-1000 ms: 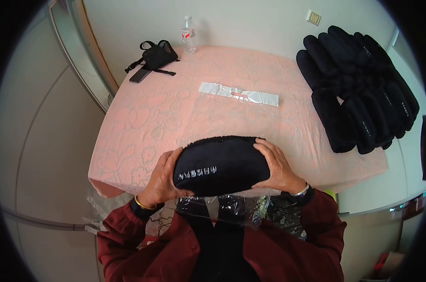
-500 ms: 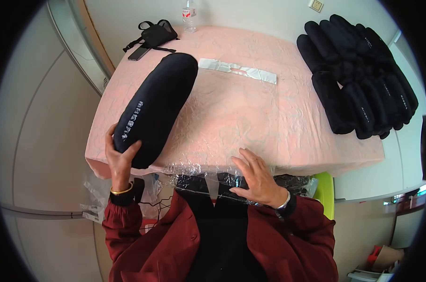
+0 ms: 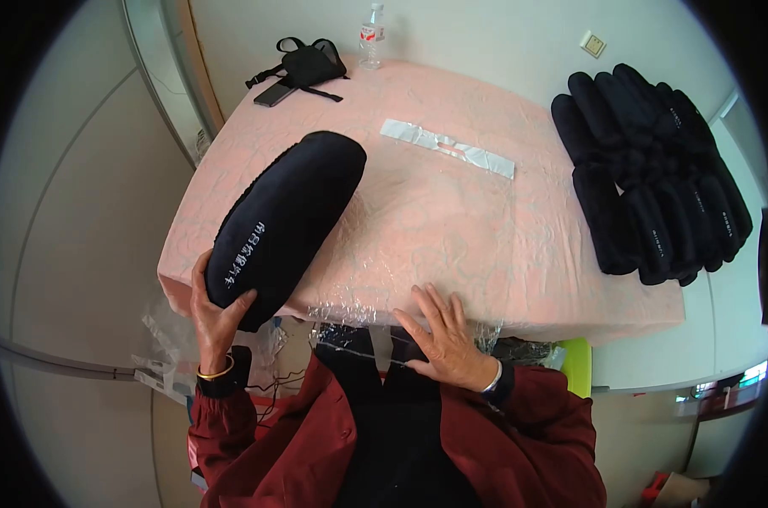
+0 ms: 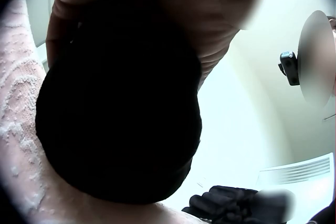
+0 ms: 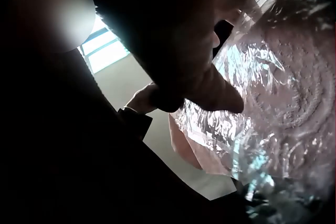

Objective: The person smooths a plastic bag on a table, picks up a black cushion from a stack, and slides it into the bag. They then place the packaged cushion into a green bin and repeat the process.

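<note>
My left hand grips the near end of a long black plush cushion with white lettering. The cushion slants over the left part of the table, its far end pointing away from me. In the left wrist view, the thumb and fingers curl round the dark end of the cushion. A clear plastic bag with a white header strip lies spread out flat. My right hand, fingers spread, is at the bag's near edge by the table's front. Shiny crinkled film shows beside that hand in the right wrist view.
Several more black cushions are piled at the right of the pink-covered table. At the back left are a black strapped pouch, a phone and a plastic bottle. A green bin stands below the front edge.
The cushion, held level in both hands before, has swung to the left in my left hand alone. My right hand let go of it and moved down to the bag's near edge.
</note>
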Tool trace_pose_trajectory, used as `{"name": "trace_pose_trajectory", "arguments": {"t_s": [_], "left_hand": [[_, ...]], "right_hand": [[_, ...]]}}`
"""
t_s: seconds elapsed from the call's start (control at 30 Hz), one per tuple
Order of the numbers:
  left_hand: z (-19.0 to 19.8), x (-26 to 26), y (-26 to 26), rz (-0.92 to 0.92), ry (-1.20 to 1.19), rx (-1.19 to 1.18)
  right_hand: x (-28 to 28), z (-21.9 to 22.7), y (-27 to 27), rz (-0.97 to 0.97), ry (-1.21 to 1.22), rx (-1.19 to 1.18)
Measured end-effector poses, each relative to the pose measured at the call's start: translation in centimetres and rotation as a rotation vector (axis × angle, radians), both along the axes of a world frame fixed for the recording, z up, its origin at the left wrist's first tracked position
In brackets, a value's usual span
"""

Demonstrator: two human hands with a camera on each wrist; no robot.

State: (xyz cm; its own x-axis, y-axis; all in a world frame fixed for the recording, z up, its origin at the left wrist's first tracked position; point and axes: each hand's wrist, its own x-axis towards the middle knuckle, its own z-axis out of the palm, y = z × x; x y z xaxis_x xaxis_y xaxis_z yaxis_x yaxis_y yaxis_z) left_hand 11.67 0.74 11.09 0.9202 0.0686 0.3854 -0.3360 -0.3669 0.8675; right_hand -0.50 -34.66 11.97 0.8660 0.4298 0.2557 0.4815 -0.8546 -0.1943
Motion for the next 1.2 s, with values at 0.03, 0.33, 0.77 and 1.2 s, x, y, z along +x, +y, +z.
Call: {"name": "trace_pose_trajectory", "arguments": {"t_s": [0.03, 0.33, 0.77, 1.2], "left_hand": [[0.0, 0.3, -0.1, -0.002, -0.011, -0.008], [-1.2, -0.1, 0.4, 0.05, 0.106, -0.046], [-0.5, -4.5, 3.7, -0.125, -0.023, -0.505], [1.5, -8.1, 2.2, -0.141, 0.142, -0.284]], "right_hand": [[0.3, -0.3, -0.2, -0.002, -0.011, -0.008], [3.6, 0.3, -3.0, -0.165, -0.131, 0.116], [7.3, 1.7, -4.7, -0.178, -0.047, 0.301], [9.2, 3.2, -3.8, -0.109, -0.033, 0.751]]}}
